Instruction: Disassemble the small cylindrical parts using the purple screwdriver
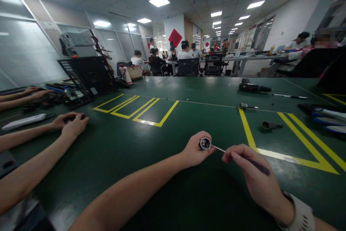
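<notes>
My left hand (195,151) is wrapped round a small dark cylindrical part (205,143), its pale-rimmed open end facing me. Small pieces show inside that end, too small to name. In my right hand (255,175) is a screwdriver (219,149) with a thin metal shaft and a dark handle, held between thumb and fingers. Its shaft points left and the tip reaches the cylinder's right rim; whether it is inside or only touching, I cannot tell. Beyond my right hand lies a dark part with a round open end (267,125), near a metal cylinder with a thin shaft (243,106).
A black power screwdriver (252,87) and a slim silver tool (289,96) lie farther back. Blue-handled tools (331,120) are at the right edge. Yellow tape (294,159) marks the green table. At left, a co-worker's hands (71,123) hold something dark, near a black panel (89,74).
</notes>
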{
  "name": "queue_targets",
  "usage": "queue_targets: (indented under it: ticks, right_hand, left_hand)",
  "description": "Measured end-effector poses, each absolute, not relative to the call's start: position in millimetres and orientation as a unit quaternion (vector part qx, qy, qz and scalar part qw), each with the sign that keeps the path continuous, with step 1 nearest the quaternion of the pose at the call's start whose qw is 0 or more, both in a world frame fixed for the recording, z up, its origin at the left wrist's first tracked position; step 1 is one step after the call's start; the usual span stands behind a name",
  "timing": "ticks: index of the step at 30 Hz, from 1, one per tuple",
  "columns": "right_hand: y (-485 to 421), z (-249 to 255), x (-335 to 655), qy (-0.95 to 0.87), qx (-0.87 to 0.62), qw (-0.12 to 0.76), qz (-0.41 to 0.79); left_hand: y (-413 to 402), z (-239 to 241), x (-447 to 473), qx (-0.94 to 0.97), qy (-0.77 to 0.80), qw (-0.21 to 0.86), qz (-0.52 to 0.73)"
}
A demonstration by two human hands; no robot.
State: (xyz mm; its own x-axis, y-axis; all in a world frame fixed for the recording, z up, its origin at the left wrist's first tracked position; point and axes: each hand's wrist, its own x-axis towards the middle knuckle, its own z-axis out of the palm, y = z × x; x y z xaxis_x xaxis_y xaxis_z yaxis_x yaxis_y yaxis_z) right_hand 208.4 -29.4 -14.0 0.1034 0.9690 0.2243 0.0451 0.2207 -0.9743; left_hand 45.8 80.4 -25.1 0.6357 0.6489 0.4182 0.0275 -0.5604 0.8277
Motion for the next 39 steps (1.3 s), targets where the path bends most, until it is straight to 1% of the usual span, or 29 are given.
queue_targets:
  ticks: [4, 10, 13, 15, 19, 23, 28, 32, 34, 36, 39]
  right_hand:
    - [-31.9, -14.4, 208.7, -0.552, -0.472, 0.558, 0.400]
    - [-34.9, -16.7, 209.8, -0.556, -0.457, 0.591, 0.366]
    - [-35.9, -14.7, 207.3, -0.575, -0.474, 0.587, 0.317]
    - [-36.2, -12.0, 204.4, -0.600, -0.486, 0.579, 0.262]
    - [-35.4, -7.6, 198.6, -0.666, -0.485, 0.541, 0.169]
    - [-34.0, -7.2, 196.5, -0.729, -0.470, 0.481, 0.128]
    - [-33.3, -3.8, 196.5, -0.771, -0.465, 0.424, 0.095]
    - [-34.1, -1.3, 197.6, -0.791, -0.466, 0.389, 0.080]
    - [-33.4, -0.8, 200.4, -0.795, -0.462, 0.386, 0.070]
    - [-30.7, 0.8, 205.6, -0.794, -0.462, 0.393, 0.049]
    - [-22.7, 8.6, 219.3, -0.773, -0.475, 0.421, 0.003]
  left_hand:
    - [80.3, -26.7, 46.2, 0.791, 0.213, 0.420, 0.389]
    - [78.7, -23.4, 43.9, 0.773, 0.244, 0.417, 0.411]
    - [77.9, -22.8, 43.4, 0.775, 0.248, 0.402, 0.420]
    - [76.9, -23.5, 43.8, 0.791, 0.243, 0.384, 0.411]
    - [72.9, -23.9, 44.9, 0.850, 0.221, 0.347, 0.328]
    - [66.8, -20.1, 44.7, 0.874, 0.202, 0.363, 0.251]
    - [61.4, -18.3, 44.3, 0.889, 0.159, 0.362, 0.230]
    - [59.1, -19.2, 44.9, 0.899, 0.167, 0.340, 0.219]
    - [58.4, -18.5, 44.7, 0.908, 0.168, 0.309, 0.229]
    - [58.5, -17.5, 44.1, 0.910, 0.171, 0.266, 0.267]
    - [60.9, -17.3, 42.9, 0.896, 0.208, 0.222, 0.324]
